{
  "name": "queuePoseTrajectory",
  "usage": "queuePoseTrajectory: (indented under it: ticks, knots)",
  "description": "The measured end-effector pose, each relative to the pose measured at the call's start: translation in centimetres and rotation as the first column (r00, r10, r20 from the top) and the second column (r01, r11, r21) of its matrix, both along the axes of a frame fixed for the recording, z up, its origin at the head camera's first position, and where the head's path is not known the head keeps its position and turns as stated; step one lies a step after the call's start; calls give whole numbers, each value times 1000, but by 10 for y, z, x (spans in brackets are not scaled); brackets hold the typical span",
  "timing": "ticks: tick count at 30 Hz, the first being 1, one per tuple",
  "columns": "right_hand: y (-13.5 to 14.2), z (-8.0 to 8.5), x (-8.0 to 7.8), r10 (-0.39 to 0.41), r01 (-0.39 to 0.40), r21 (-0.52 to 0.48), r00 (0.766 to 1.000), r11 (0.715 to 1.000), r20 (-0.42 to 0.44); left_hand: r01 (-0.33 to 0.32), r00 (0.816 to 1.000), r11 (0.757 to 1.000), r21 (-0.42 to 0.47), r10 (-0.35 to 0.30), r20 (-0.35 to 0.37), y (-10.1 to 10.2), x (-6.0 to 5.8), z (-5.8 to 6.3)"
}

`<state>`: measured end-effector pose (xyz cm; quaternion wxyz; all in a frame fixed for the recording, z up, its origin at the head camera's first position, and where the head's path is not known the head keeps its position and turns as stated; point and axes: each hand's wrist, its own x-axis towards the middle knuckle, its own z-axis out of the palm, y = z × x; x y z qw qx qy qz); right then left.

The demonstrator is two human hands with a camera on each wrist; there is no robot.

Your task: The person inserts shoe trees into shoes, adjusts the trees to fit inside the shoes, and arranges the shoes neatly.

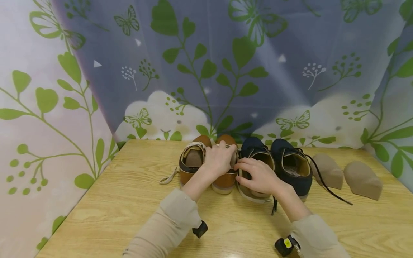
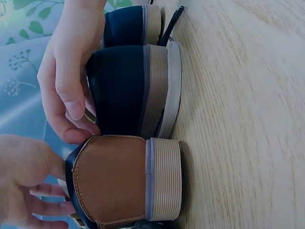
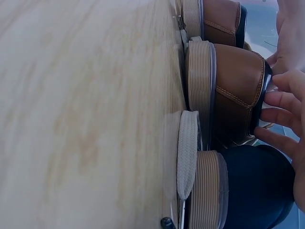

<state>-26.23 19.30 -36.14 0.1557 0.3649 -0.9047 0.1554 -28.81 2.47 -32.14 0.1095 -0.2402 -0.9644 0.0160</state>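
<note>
A pair of brown leather shoes stands with heels toward me, and my left hand [image 1: 219,159] lies over the opening of the right brown shoe [image 1: 222,185]. In the left wrist view its fingers stretch along that shoe's collar. My right hand [image 1: 258,175] reaches across the left navy shoe [image 1: 252,144]. Its fingertips [image 3: 269,114] touch the brown shoe's dark collar in the right wrist view. A pale flat lace [image 3: 187,157] lies by the navy shoe's heel. The inside of the right brown shoe is mostly hidden by my hands.
Left brown shoe [image 1: 190,177] stands at the left, its pale lace [image 1: 169,178] trailing on the wooden table [image 1: 122,208]. The other navy shoe [image 1: 295,181] has a dark lace [image 1: 332,193] reaching right. Two beige moulded inserts [image 1: 327,170] lie at the far right. A patterned curtain [image 1: 206,71] hangs behind.
</note>
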Motion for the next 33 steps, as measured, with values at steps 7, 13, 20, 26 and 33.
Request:
queuePoseTrajectory:
  ticks: [7, 13, 20, 26, 33]
  knots:
    - [1, -1, -1, 11, -12, -7, 1000, 1000, -12, 6, 1000, 1000, -14, -7, -27, 2, -1, -2]
    - [1, -1, -1, 17, -17, -14, 999, 1000, -27, 15, 999, 999, -47, -17, -33, 4, -1, -2]
    - [0, -2, 0, 21, -21, -9, 999, 1000, -40, 55, 997, 993, -106, -60, -45, 3, 0, -1]
    - [0, -2, -1, 13, -13, -3, 999, 1000, -37, 51, 997, 991, -126, -58, -56, 2, -2, 0]
    - [0, -2, -1, 19, -19, -5, 999, 1000, -42, 58, 996, 991, -122, -65, -56, 2, -3, -1]
